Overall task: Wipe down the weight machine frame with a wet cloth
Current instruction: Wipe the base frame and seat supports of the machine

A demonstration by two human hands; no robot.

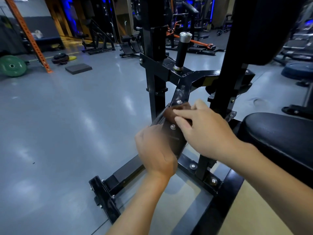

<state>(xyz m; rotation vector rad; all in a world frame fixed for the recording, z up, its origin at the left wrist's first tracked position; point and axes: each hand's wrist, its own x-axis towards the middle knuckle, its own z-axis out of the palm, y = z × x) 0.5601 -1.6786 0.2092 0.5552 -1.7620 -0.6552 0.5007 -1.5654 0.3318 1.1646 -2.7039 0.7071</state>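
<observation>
The black weight machine frame [155,85] stands in the middle, with a slanted bar [182,92] running down toward me. A brown cloth [171,112] lies bunched on that bar, just below a bolt. My right hand [203,131] holds the cloth against the bar, fingers curled over it. My left hand [155,150] is blurred and wraps around the lower part of the same bar from the left side. A black handle with a silver cap [183,48] rises from the frame above.
A black padded seat [279,133] is at the right. The frame's base rails [105,197] lie on the grey floor. A green weight plate [11,66], a grey mat [78,68] and an orange upright [27,34] are at far left.
</observation>
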